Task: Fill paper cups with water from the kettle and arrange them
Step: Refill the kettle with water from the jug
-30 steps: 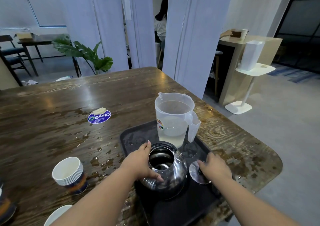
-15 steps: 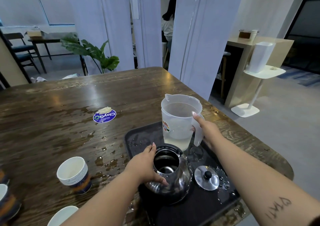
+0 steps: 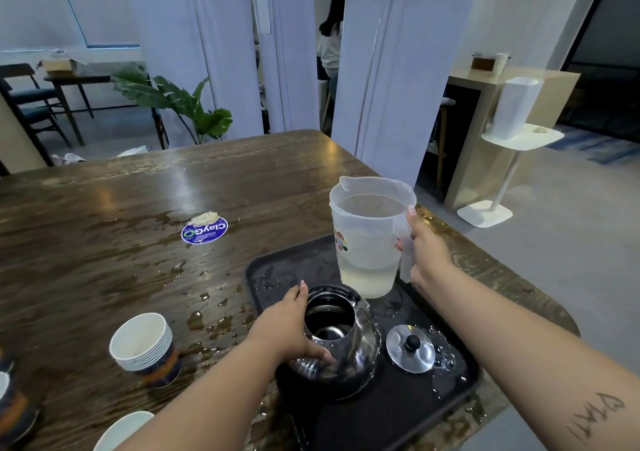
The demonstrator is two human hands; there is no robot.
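A shiny steel kettle (image 3: 346, 343) stands open on the black tray (image 3: 381, 412). My left hand (image 3: 291, 326) grips its left side, thumb on the front of the body. Its lid (image 3: 410, 348) lies on the tray to the right. Behind the kettle stands a clear plastic pitcher (image 3: 369, 239) with a little water at the bottom. My right hand (image 3: 424, 250) is wrapped round the pitcher's handle. A stack of paper cups (image 3: 145, 346) sits on the wet wooden table (image 3: 104, 243) to the left. Another cup rim (image 3: 121, 430) shows at the bottom edge.
Water puddles spread over the table left of the tray. A round blue sticker (image 3: 204, 231) with a crumpled white scrap lies mid-table. More cups (image 3: 14, 405) peek in at the far left edge. The table's right edge drops to the floor.
My right hand left the lid on the tray, reached up to the pitcher and closed round its handle. My left hand stayed on the kettle.
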